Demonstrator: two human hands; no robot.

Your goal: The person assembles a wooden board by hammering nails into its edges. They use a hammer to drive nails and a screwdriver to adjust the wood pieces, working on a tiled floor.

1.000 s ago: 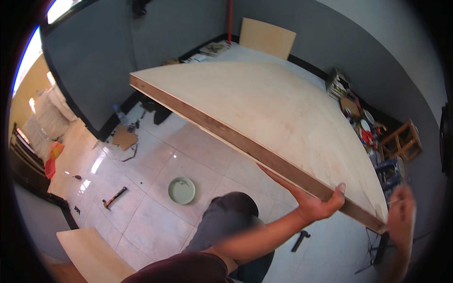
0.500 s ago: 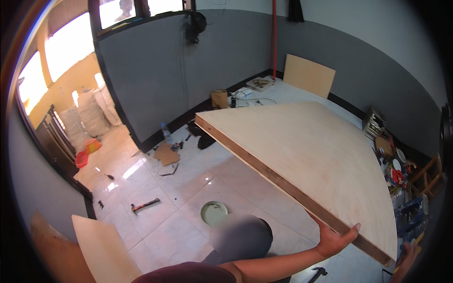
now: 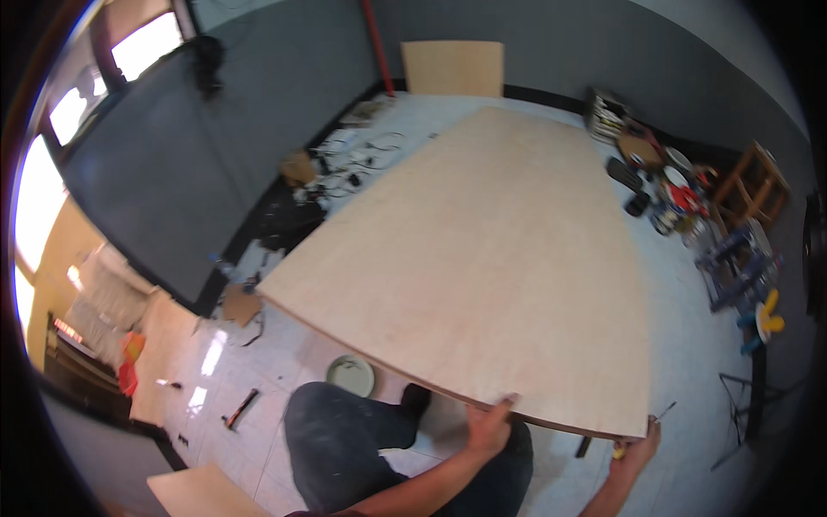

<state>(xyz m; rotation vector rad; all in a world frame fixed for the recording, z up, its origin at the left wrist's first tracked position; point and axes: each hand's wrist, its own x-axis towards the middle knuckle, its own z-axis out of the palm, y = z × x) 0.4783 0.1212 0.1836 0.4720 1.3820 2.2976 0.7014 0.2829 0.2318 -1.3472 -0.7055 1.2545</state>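
Note:
A big pale plywood panel [image 3: 482,267] with a brown wooden edge stretches from in front of my knees far across the room. My left hand [image 3: 489,428] is closed on its near edge, thumb on top and fingers below. At the near right corner, my right hand [image 3: 639,446] is closed round a slim screwdriver-like tool with a yellow handle [image 3: 618,451]; its thin dark shaft points away past the corner. The right fingers are beside or touching the corner; I cannot tell which. What supports the panel underneath is hidden.
A round pale green dish [image 3: 351,376] and a hammer [image 3: 239,409] lie on the tiles to the left. Cans and tools [image 3: 680,194], a wooden frame [image 3: 751,185] and a blue stand [image 3: 736,263] line the right wall. A smaller board [image 3: 452,69] leans at the back.
The panel's near edge has come round in front of my knees, and its face shows more fully. My left hand still grips that edge. My right hand has come to the near right corner.

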